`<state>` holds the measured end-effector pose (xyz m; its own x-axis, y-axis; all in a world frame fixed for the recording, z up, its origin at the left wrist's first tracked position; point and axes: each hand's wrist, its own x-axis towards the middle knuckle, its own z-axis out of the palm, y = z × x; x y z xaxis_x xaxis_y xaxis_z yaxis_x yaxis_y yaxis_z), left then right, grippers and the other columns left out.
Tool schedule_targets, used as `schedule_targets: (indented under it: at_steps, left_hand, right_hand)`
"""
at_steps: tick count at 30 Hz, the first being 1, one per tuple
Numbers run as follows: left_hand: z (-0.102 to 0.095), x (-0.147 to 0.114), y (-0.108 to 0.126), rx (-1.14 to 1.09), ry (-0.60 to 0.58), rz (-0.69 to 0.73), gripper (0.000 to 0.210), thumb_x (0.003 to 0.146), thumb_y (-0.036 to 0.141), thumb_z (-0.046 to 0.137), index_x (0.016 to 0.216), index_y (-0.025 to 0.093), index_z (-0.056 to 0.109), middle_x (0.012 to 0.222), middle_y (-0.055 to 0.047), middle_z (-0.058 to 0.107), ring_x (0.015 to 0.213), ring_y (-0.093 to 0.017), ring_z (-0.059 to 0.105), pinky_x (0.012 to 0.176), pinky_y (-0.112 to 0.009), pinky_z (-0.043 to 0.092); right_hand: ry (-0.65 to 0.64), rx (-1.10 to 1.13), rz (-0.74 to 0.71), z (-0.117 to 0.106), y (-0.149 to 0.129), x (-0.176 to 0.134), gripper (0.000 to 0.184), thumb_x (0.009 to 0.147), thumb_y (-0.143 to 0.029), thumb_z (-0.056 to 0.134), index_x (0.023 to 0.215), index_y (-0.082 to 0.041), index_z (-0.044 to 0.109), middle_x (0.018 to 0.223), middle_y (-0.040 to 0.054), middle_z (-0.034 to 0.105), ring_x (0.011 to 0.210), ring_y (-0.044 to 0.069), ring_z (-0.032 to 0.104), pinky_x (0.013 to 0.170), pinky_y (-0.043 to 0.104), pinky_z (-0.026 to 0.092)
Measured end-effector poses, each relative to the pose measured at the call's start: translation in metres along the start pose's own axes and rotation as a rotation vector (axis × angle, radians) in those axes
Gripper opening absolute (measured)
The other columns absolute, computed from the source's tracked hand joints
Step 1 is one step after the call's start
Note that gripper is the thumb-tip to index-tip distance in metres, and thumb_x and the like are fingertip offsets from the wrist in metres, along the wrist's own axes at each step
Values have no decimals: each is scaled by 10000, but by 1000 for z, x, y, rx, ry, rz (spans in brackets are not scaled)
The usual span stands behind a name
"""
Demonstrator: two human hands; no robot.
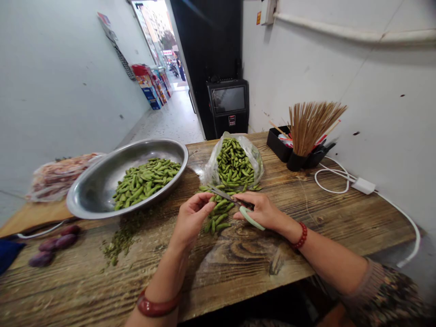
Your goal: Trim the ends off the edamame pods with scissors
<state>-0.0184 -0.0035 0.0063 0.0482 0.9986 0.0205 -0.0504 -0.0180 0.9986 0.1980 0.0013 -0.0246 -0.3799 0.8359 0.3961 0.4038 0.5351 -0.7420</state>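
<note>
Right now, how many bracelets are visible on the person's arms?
2: a smooth red bangle on the left forearm, a red beaded bracelet on the right forearm. The sleeve may hide others.

The left hand [195,214] and right hand [264,211] are bare. A smooth, glossy dark-red bangle [158,308] rings one forearm, round red beads [302,235] the other. The right sleeve [397,293] is dark, mottled, with a ribbed, brownish-mauve cuff [365,278].

Daylight pours through the doorway [165,45] beyond the steel basin [98,181], bleaching the street [176,76] outside! Pale glints ride its rim [160,141], soft shadow pools beneath it, the bench [85,290] in front of it blurs slightly, and wide-angle stretch tilts the wall [61,81] behind it.
</note>
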Motion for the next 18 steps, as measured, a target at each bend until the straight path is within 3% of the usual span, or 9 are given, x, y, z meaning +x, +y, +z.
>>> schedule_targets:
  at_steps: [4, 10, 18]
  left_hand:
    - [0, 0, 2, -127, -3, -61, 296, 682, 217, 748, 962, 151, 677, 703, 11, 626, 542, -73, 535, 527, -190, 422]
    - [-1, 0, 4, -330, 5, -78, 238, 626, 185, 790, 794, 152, 625, 778, 6, 639, 692, -113, 634, 692, -240, 509]
    - [4, -2, 4, -244, -35, -70, 259, 631, 203, 782, 864, 146, 685, 820, -25, 669, 670, -115, 597, 659, -237, 470]
  right_hand:
    - [77, 13, 46, 1, 3, 1, 469, 723, -409, 738, 1116, -166, 653, 885, 60, 677, 742, 170, 613, 687, 284, 497]
    - [20, -9, 5, 1, -1, 1, 518, 701, -369, 762, 1162, -182, 618, 865, 44, 638, 698, 150, 574, 645, 269, 486]
    - [-42, -43, -36, 1, -2, 0, 604, 680, -351, 785, 1222, -195, 569, 898, 43, 615, 757, 160, 575, 706, 286, 483]
